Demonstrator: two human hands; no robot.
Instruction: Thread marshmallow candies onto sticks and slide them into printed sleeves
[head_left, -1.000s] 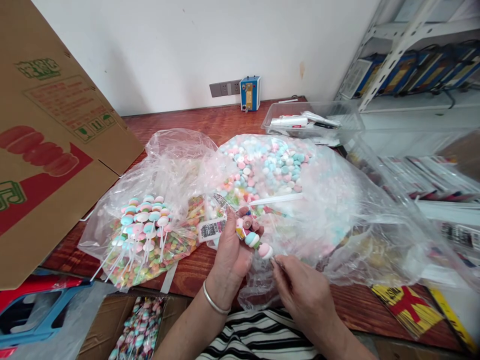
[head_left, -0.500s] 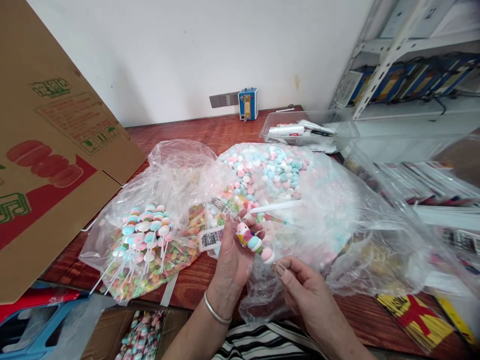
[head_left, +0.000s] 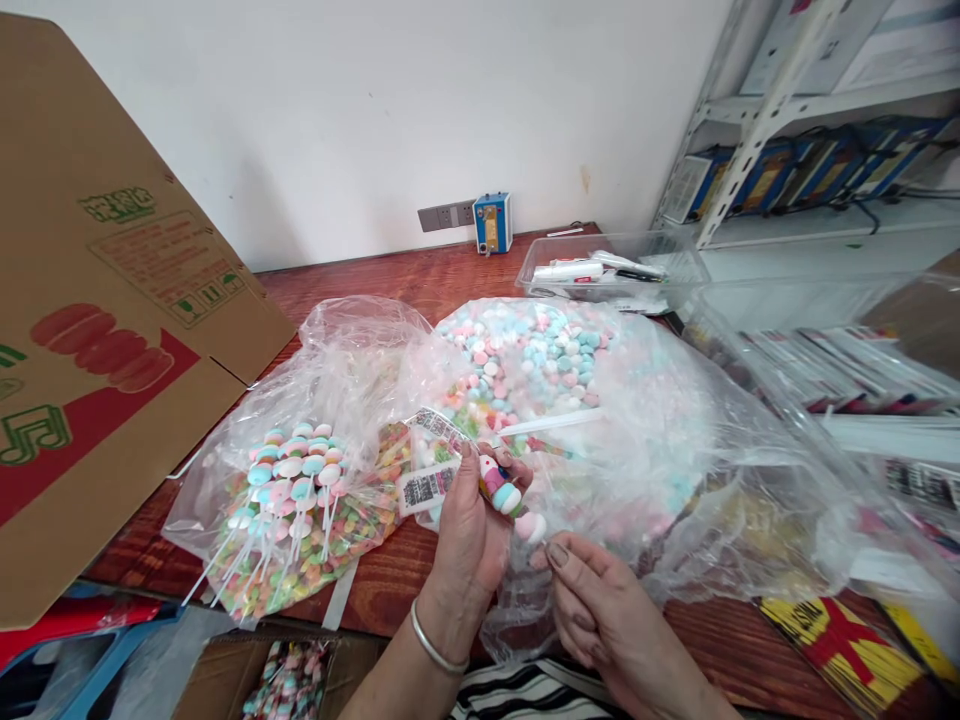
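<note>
A candy skewer [head_left: 532,528], with pink, white and blue rounded pieces at its lower end, slants between my two hands. My left hand [head_left: 474,535] is closed around its upper part, where a colourful printed piece shows. A clear wrapper with a black-printed label [head_left: 439,430] sticks out above my left thumb. The thumb and index finger of my right hand [head_left: 604,600] pinch together at the skewer's lower end; the stick between them is mostly hidden. Left of my hands, a bunch of finished candy skewers [head_left: 296,475] with white sticks lies on a clear bag of small gummies [head_left: 337,545].
A large clear bag of pastel candies [head_left: 555,350] lies behind my hands, with a white stick [head_left: 551,421] on it. Left stands a cardboard carton [head_left: 142,330]; below is an open box of candy [head_left: 289,680]. Plastic trays [head_left: 615,285] and yellow-red packets [head_left: 840,645] sit right.
The view has shifted slightly, so the scene sits lower. My right fingertips have moved down a little, and the lower candy pieces stand more apart from those in my left hand.
</note>
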